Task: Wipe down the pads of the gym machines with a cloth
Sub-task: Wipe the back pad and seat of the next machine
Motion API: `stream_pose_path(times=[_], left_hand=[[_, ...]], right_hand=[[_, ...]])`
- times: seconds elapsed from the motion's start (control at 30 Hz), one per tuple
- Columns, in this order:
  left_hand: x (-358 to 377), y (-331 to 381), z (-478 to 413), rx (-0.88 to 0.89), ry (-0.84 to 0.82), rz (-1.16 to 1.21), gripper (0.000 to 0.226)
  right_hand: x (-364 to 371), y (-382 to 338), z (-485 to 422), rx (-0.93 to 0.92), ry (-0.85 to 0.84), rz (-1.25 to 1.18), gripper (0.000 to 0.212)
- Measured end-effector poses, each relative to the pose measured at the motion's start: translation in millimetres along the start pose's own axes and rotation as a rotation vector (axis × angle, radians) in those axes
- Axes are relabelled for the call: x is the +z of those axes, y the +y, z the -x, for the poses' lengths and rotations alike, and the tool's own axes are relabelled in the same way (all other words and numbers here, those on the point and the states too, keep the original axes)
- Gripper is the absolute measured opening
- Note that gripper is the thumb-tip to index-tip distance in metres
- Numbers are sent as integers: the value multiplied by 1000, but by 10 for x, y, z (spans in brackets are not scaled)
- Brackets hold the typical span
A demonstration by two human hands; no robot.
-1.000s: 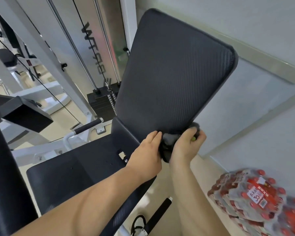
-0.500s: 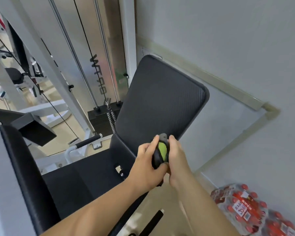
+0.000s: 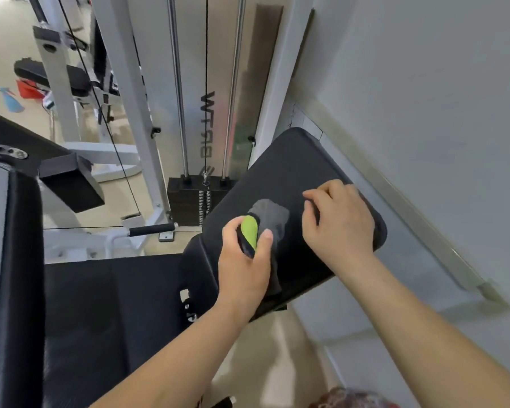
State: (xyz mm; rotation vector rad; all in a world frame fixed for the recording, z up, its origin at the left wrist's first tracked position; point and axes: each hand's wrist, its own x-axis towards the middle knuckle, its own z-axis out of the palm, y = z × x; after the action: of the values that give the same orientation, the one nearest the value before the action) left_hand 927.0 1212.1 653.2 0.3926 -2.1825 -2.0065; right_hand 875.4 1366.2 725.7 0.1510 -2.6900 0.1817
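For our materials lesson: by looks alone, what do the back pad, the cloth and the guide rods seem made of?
The back pad: probably vinyl or faux leather over foam; matte black skin, rounded cushioned edges. The cloth: soft fabric, perhaps microfibre; grey and lime, crumpled limply. The guide rods: likely polished steel; bright reflective sheen.

Cloth (image 3: pixel 270 214) on back pad (image 3: pixel 280 172); seat pad (image 3: pixel 106 304) left; weight stack (image 3: pixel 186 201) behind.

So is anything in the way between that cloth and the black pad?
Nothing visible. The left hand holds the cloth right over the back pad. The right hand is beside it, over the pad's right part, not under the cloth.
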Motion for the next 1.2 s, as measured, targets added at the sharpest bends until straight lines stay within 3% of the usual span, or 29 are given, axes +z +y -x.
stream_pose_path(times=[0.1, 0.2, 0.33, 0.4, 0.53, 0.6, 0.67, 0.73, 0.83, 0.9, 1.0, 1.03, 1.1, 1.2], left_hand=[[413, -110, -64, 233, -26, -190, 50], [708, -411, -112, 213, -18, -297, 59], [681, -843, -437, 346, -22, -368, 56], [512, -1104, -524, 191, 10, -411, 55], [253, -1476, -633, -521, 215, -307, 57], [273, -1358, -672, -633, 257, -195, 56], [424, -1016, -573, -427, 198, -100, 52], [569, -695, -373, -161, 38, -83, 51], [479, -865, -495, 16, 17, -263, 53], [306, -1197, -751, -142, 102, -358, 52], [88, -1370, -1179, -714, 232, -251, 56], [105, -1267, -1250, -773, 250, -185, 56], [320, -856, -1276, -621, 247, -87, 51], [748, -172, -1026, -142, 135, -83, 43]], right_hand=[[116, -1, -289, -143, 37, 38, 22], [252, 28, -471, -207, 32, 170, 16], [586, -133, -648, -409, -98, 264, 11], [751, -211, -719, -474, -118, 276, 6], [1000, -320, -768, -562, -163, 289, 14], [1086, -404, -769, -611, -238, 331, 15], [1122, -446, -798, -662, -289, 345, 11], [1100, -437, -930, -699, -297, 357, 6], [965, -333, -1249, -655, -218, 379, 15], [863, -235, -1444, -605, -158, 404, 22], [769, -158, -1609, -537, -154, 437, 27], [757, -151, -1638, -511, -178, 435, 30], [702, -148, -1717, -422, -261, 423, 40], [605, -124, -1860, -310, -407, 306, 46]])
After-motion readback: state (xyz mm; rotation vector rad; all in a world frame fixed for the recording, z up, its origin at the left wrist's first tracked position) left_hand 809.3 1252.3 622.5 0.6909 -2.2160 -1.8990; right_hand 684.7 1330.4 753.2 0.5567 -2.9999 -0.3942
